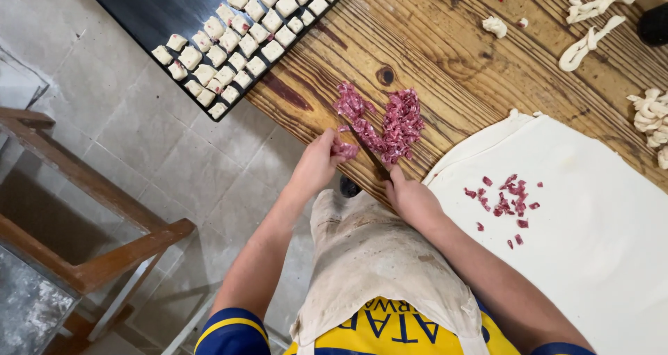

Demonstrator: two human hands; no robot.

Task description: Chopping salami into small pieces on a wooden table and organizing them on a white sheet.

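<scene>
Meat (390,122) (1 heap), pinched in left hand (316,164); knife (372,157) gripped in right hand (410,198).

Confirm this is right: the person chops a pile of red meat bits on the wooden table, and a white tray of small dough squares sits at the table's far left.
One detail is wrong: the tray holding the small dough squares is black, not white, as the head view shows. The rest stands: the left hand and right hand work the pile of red meat bits on the wooden table.
</scene>
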